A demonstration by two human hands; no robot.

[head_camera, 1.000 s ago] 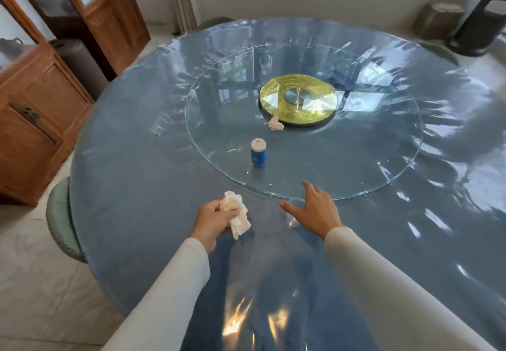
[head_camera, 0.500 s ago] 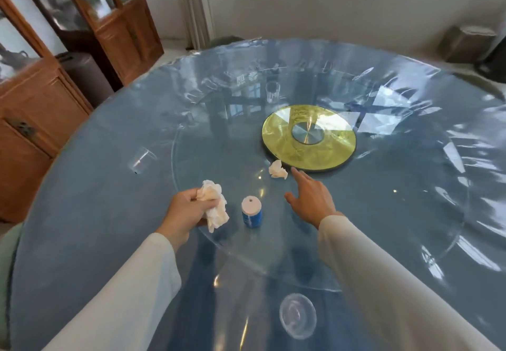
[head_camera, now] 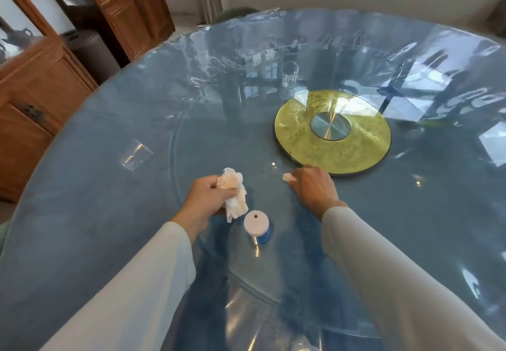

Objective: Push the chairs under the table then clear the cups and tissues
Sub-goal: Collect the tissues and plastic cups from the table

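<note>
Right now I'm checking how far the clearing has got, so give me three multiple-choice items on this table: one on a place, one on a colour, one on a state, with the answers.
1. Where is the small tissue?
A. on the floor
B. at the right hand fingertips, beside the yellow disc
C. on a chair seat

2. What colour is the blue container lid?
A. white
B. red
C. black

3. What is the left hand doing?
A. lying flat, empty
B. holding a spoon
C. gripping a crumpled tissue

Answers:
1 B: it peeks out from under the curled fingers, just short of the disc.
2 A: the round top is white, with one small hole.
3 C: white tissue bulges out of the fist.
</note>
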